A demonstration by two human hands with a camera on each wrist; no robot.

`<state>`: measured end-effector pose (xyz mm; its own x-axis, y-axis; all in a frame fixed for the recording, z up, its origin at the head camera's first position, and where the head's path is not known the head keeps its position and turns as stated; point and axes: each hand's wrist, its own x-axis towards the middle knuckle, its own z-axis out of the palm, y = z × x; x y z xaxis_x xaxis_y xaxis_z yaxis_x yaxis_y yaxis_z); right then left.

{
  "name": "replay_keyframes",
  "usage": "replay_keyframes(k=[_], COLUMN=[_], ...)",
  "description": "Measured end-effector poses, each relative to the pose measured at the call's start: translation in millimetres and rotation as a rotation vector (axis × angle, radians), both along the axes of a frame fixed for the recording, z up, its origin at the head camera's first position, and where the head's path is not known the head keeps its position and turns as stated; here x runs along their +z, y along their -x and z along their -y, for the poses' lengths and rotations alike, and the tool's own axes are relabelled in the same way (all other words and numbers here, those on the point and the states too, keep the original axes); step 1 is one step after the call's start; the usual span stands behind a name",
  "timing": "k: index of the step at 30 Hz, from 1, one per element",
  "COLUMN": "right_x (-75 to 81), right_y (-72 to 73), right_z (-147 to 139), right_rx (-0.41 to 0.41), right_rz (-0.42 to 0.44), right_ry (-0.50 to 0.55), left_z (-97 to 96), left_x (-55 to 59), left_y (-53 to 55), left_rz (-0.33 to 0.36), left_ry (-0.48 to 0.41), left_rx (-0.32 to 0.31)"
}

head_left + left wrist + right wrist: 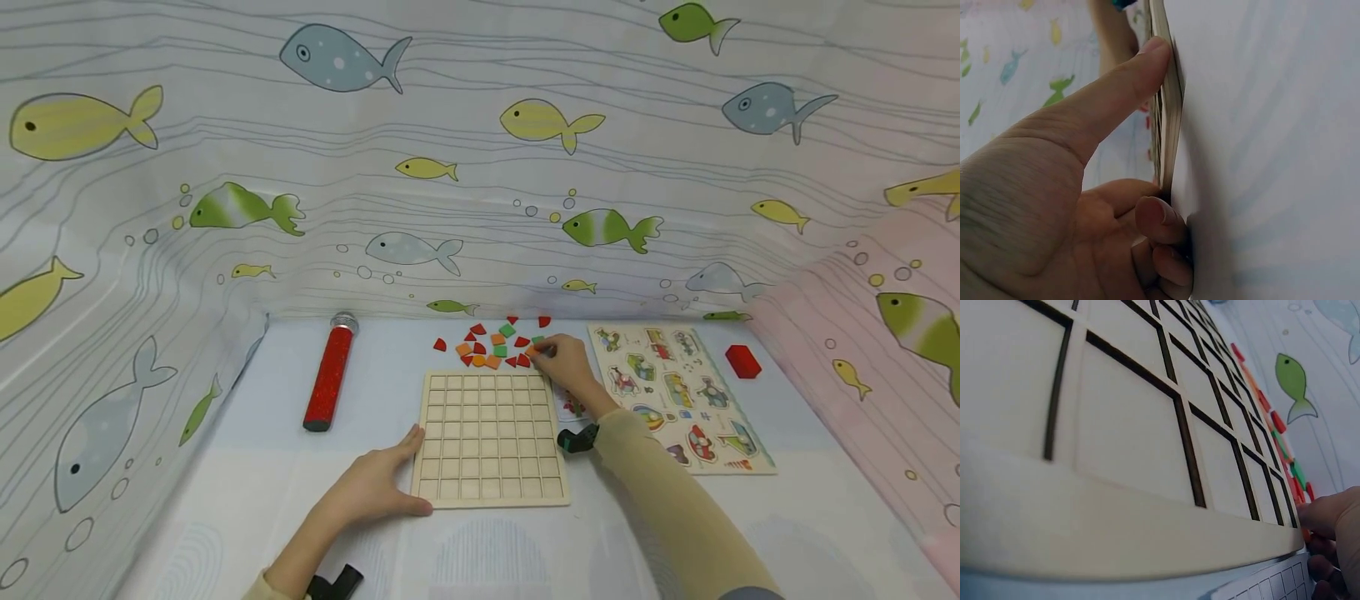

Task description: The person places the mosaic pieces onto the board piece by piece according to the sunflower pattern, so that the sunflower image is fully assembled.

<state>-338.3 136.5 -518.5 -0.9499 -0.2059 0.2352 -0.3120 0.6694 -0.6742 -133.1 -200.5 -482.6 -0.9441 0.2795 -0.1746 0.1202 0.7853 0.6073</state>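
Observation:
A square wooden grid board [491, 504] lies flat on the table. My left hand [378, 483] steadies its lower left corner, thumb along the front edge and index finger against the left side. In the left wrist view that thumb [1122, 87] lies straight against the board's edge, with the other fingers bent below. Just past the board's far right corner, my right hand [566, 365] pinches a small orange piece [532, 352] between thumb and fingertips. Around it lie several loose flat pieces: red quarter-rounds [439, 344], green squares [500, 352] and orange ones [492, 362].
A red microphone-like tube [327, 379] with a silver top lies at the left. On the right are a wooden picture puzzle [682, 392] and a red block [743, 362]. A printed card [572, 407] lies partly under my right forearm. Fish-patterned cloth [480, 275] rises behind.

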Motion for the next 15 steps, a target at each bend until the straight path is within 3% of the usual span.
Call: replay_keyframes(k=[9, 15], right_x=[1.0, 7.9], right_y=[-4.8, -22.7], right_z=[-3.6, -0.1], right_rx=[-0.044, -0.007], right_rz=[-0.004, -0.015], right_ry=[0.022, 0.104], left_z=[0.6, 3.1], left_x=[-0.7, -4.3], left_y=[1.0, 0.1], left_rz=[-0.001, 0.087], left_ry=[-0.009, -0.146], left_rx=[-0.013, 0.015])
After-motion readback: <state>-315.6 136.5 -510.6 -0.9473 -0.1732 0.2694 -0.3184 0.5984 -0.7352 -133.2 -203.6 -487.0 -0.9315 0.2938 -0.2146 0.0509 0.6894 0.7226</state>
